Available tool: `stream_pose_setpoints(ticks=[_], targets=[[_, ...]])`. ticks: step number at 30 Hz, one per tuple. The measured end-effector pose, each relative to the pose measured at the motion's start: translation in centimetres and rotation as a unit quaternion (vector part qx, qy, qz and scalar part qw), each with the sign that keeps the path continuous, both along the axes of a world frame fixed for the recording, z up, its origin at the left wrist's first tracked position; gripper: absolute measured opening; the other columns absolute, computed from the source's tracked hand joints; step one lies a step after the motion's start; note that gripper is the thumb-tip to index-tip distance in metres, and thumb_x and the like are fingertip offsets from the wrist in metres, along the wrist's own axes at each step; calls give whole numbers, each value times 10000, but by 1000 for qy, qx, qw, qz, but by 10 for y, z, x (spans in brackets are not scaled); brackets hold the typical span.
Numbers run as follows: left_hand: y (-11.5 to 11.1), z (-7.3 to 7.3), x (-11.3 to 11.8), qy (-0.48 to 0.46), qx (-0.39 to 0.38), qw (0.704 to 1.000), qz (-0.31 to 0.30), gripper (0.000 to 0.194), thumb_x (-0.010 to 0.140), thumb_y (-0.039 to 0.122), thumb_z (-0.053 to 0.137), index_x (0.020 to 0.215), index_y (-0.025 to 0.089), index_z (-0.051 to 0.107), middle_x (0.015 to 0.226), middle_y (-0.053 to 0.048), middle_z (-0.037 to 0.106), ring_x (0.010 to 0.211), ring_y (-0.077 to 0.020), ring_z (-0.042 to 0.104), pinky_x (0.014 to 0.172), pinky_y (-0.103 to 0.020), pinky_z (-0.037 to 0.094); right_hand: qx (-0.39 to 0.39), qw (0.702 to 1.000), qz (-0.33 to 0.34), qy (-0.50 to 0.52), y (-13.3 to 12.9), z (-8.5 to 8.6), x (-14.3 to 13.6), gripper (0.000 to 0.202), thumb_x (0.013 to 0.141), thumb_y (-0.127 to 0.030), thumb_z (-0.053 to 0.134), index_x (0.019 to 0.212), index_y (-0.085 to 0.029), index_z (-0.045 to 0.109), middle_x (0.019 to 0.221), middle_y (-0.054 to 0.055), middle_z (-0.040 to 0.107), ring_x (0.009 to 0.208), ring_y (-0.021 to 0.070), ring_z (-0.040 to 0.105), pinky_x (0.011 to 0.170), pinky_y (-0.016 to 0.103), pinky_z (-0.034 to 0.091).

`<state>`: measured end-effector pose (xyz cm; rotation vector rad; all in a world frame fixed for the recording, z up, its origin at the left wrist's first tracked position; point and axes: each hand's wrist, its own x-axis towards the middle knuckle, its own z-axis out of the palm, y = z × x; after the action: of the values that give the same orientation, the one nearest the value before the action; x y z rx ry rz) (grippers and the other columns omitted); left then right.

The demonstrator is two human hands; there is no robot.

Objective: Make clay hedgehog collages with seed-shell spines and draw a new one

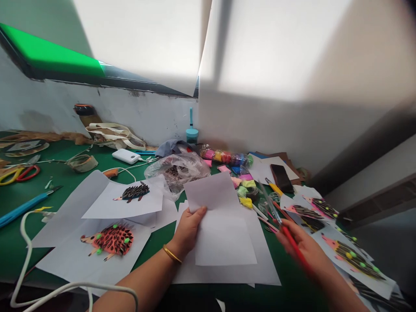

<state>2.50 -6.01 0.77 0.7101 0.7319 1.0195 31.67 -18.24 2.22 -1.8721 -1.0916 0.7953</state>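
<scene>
The left hand point(191, 223) pinched a white sheet point(224, 242) over larger paper point(264, 271); the right hand point(300, 245) gripped a blurred red-handled tool point(294, 247). Green tabletop point(274, 255) showed between them, its near edge below. Hedgehog pictures point(108, 240) flanked both hands; a plastic bag point(182, 169) and clay packets point(248, 184) crowded the far side.
</scene>
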Motion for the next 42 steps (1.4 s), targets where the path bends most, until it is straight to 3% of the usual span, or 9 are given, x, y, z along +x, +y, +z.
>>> stream_pose_setpoints(ticks=[3,9,16,21,24,27,33,38,42], targets=[[6,2,-3,-13,-15,999,27,503,711,366,779,1133,128,643,919,-95,744,716,-211,702,696,-320,564,-97,978,62,-173,-9,-16,26,560,754,-453,655,1275,-255,601,1300,94,614,1137,327,582,895,385,493],[9,1,-4,-25,-23,999,34,492,725,351,772,1136,120,632,913,-107,744,710,-212,706,703,-321,572,-167,937,154,-265,-28,-39,36,542,814,-420,534,1337,-283,565,1328,52,609,1145,277,609,874,310,511],[7,4,-2,-28,-20,999,25,487,716,359,778,1122,128,640,923,-107,742,756,-222,707,699,-315,567,-227,881,173,-376,-24,-30,40,572,808,-308,515,1379,-310,520,1251,76,640,1072,283,634,811,348,523],[4,2,1,-7,0,1000,10,432,720,375,772,1085,168,670,918,-70,746,767,-212,702,688,-305,555,-247,854,182,-420,-10,-5,31,505,824,-316,508,1324,-305,581,1172,104,685,985,342,654,754,433,514],[0,0,4,-1,18,1000,-15,440,717,380,773,1094,172,680,950,-73,744,815,-224,699,710,-310,548,-160,902,150,-372,1,12,4,471,888,-463,456,1294,-277,602,1272,115,632,1138,350,581,880,466,479],[-4,-1,5,14,41,998,-37,425,716,374,778,1071,155,695,989,-95,740,871,-244,689,762,-330,539,-60,966,178,-177,14,17,-34,593,855,-544,527,1377,-265,495,1308,103,604,1137,300,586,884,397,499],[-7,-4,4,58,81,994,-54,452,690,379,799,1060,141,697,1051,-114,724,923,-263,665,816,-354,519,41,975,184,115,43,1,-76,392,820,-455,632,1119,-202,650,1041,78,709,936,274,646,806,379,517],[-2,3,-2,87,98,990,-54,474,810,561,620,1030,145,674,885,-76,712,749,-203,640,663,-285,496,32,984,165,66,54,-1,-63,346,830,-451,601,1026,-186,706,944,66,731,904,286,648,771,374,503],[4,10,-11,189,122,974,-24,395,838,532,586,901,146,641,633,3,591,530,-116,511,481,-210,383,29,991,129,-6,57,-3,-44,369,848,-453,554,1057,-189,704,985,70,732,929,288,645,782,370,493]])
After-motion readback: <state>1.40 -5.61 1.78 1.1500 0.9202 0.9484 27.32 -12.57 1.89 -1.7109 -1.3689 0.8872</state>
